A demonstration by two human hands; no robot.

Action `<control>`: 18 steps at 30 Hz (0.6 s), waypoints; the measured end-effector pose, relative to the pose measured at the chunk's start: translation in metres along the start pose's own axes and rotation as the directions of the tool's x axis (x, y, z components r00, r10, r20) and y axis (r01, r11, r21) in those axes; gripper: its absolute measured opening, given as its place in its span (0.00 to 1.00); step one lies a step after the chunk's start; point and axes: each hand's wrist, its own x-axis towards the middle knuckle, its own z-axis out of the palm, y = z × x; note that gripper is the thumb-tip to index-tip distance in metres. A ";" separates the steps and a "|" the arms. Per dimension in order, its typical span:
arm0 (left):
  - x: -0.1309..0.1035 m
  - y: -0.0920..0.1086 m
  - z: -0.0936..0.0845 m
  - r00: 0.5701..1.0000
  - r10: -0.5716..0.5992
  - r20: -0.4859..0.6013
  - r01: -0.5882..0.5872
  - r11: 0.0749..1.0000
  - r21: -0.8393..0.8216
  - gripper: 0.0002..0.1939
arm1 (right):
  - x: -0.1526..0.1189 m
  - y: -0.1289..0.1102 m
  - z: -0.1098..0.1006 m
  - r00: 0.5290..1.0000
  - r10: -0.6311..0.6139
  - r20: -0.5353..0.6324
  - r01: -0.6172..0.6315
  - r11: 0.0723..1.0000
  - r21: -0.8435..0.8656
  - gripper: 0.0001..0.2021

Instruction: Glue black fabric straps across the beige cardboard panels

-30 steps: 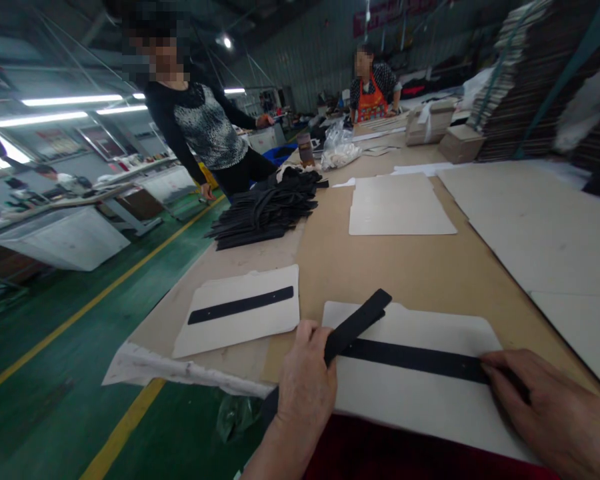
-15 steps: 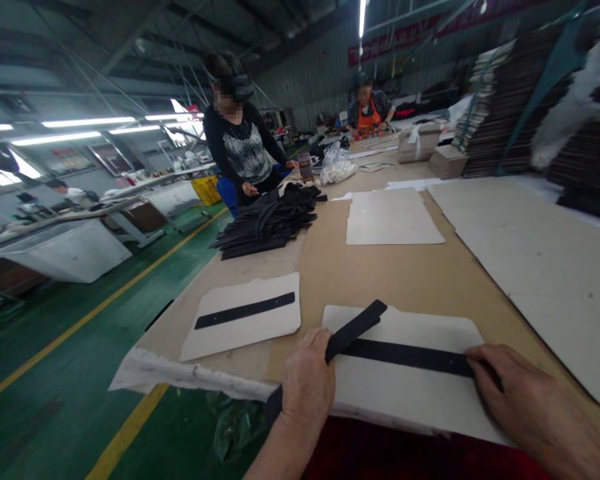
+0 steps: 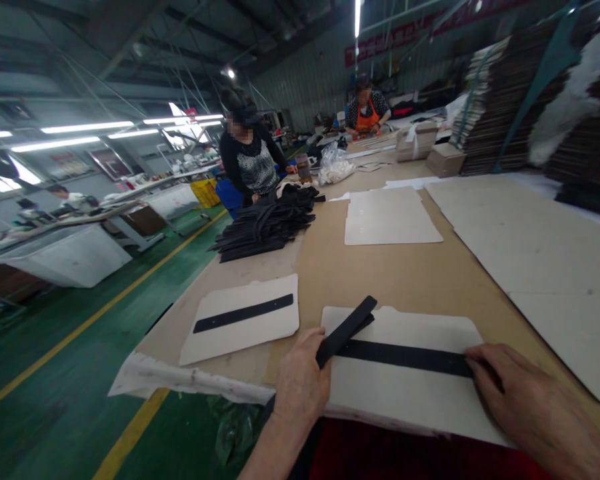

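Note:
In front of me a cream board (image 3: 405,400) lies at the table's near edge, with a black strip (image 3: 405,356) laid flat across its middle. My right hand (image 3: 510,380) grips the right end of this strip with thumb and fingers. Closed around a few loose black strips (image 3: 347,328) is my left hand (image 3: 305,373); their upper ends slant up and right over the left end of the flat strip. To the left rests another cream board (image 3: 240,343) bearing one black strip (image 3: 245,313) with small holes.
A pile of black strips (image 3: 265,223) sits at the table's left edge, near a co-worker (image 3: 254,153). Plain cream boards (image 3: 393,217) lie farther back, and large sheets (image 3: 540,247) cover the right side. Tall stacks (image 3: 510,107) stand at back right. Another person (image 3: 367,110) works farther off.
My left hand has shifted slightly left and down with the loose strips. My right hand has stayed in place. The nearer co-worker has leaned lower and to the right.

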 end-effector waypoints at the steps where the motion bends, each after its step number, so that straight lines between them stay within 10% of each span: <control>1: -0.001 0.001 0.000 1.000 -0.001 0.000 0.001 1.000 0.002 0.17 | 0.000 0.000 0.000 1.000 -0.001 -0.001 0.001 1.000 0.004 0.13; 18: -0.010 0.016 -0.009 0.925 -0.030 0.379 -0.157 0.878 0.452 0.45 | -0.010 -0.017 -0.034 0.906 -0.422 0.006 0.405 0.866 -0.293 0.29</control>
